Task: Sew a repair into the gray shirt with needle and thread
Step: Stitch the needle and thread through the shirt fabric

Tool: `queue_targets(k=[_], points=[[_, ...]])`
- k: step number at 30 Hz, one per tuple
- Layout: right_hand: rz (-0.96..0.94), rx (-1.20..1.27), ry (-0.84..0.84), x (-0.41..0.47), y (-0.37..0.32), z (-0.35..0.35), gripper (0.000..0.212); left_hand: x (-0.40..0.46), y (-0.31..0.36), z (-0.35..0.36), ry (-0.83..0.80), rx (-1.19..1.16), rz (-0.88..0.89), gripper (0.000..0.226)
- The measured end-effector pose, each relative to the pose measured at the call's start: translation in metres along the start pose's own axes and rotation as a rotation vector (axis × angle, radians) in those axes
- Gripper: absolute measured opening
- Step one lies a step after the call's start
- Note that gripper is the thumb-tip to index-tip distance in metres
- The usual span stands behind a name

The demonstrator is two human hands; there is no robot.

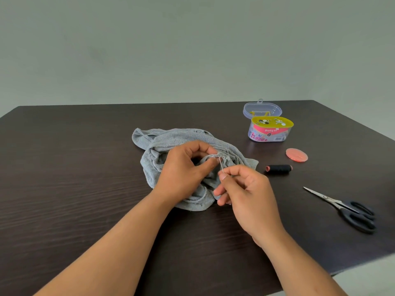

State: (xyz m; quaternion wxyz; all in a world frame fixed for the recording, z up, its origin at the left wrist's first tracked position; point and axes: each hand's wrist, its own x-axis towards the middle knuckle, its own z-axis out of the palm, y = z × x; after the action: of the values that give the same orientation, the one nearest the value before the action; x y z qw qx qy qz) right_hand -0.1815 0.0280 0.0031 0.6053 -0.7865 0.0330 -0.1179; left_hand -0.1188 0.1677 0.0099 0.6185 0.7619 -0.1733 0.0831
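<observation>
Gray, soft and limp, the shirt (171, 142) lay bunched at the middle of the dark table (64, 167); such cloth likely wanted pinching right beside the frayed edge. From the head camera, the left hand (181, 169) was closed on that raised fold, thumb under it. The right hand (245, 189) pinched the needle (221, 165) between thumb and forefinger, its tip at the fold, other fingers loosely curled.

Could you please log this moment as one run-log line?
left hand pinches crumpled gray shirt edge | right hand holds thin metal needle at fabric | black-handled scissors idle
</observation>
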Motion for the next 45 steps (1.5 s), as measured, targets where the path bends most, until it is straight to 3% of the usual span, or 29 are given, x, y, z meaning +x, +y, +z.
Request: queue_targets(k=[24,31,38,45], points=[[-0.004,0.058,0.044,-0.0022,-0.0029,-0.0006,0.012,-0.0015,0.0017,0.0006,-0.060,-0.028,0.022,0.017],[-0.019,0.100,0.063,-0.0016,-0.0007,-0.0010,0.002,-0.0002,-0.0009,-0.0011,-0.100,-0.021,0.047,0.017],[-0.062,-0.007,0.059,-0.0035,0.0051,0.0019,0.016,-0.0005,-0.0013,-0.0001,-0.078,0.003,0.063,0.016],[-0.089,0.044,0.100,-0.0026,0.0036,0.0000,0.014,-0.0017,0.0006,0.0007,-0.085,0.006,0.069,0.014]])
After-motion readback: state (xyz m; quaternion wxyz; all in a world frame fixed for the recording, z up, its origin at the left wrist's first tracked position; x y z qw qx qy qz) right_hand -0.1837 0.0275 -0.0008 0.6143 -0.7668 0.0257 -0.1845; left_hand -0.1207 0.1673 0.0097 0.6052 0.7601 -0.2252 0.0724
